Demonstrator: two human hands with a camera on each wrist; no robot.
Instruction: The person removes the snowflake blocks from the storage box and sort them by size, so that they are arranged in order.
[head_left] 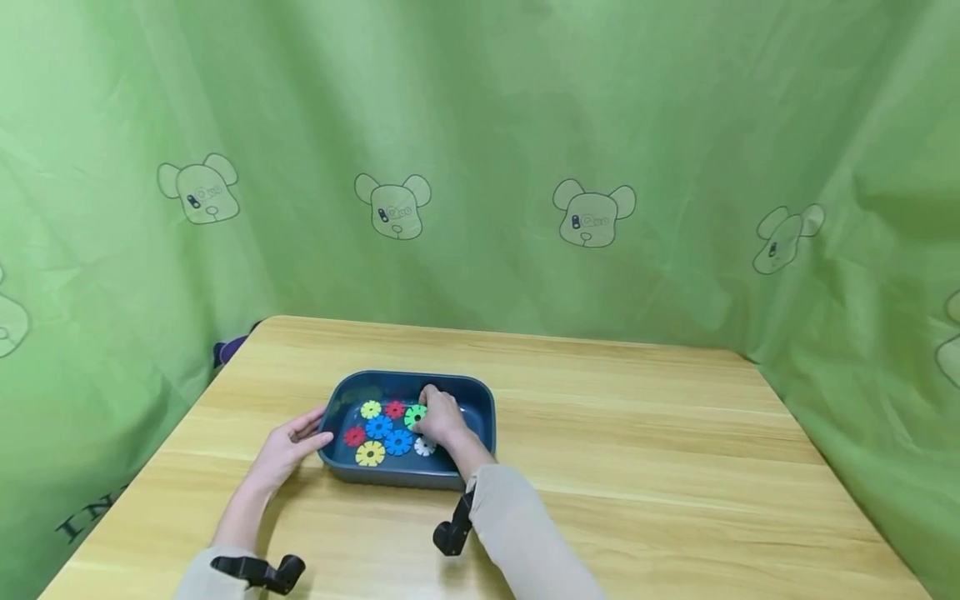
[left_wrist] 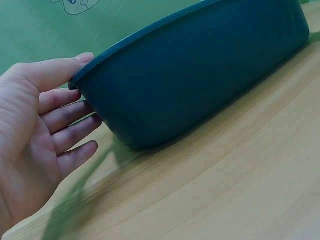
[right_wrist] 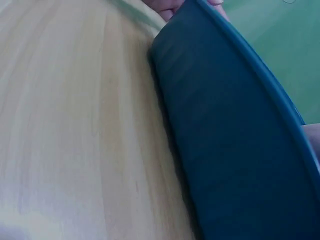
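My left hand (head_left: 282, 452) grips dark-blue oblong plastic tub (head_left: 393, 477); right hand (head_left: 446, 419) at notched green plastic disc (head_left: 413, 415), hold unclear; pinch edges.

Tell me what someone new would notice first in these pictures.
Probably the bright discs, yellow, red, blue, green and white, lying in the dark blue tray. Next might come the hands: the right inside the tray by the green disc, the left gripping the tray's left end. Behind the table, a green curtain bears printed cartoon heads.
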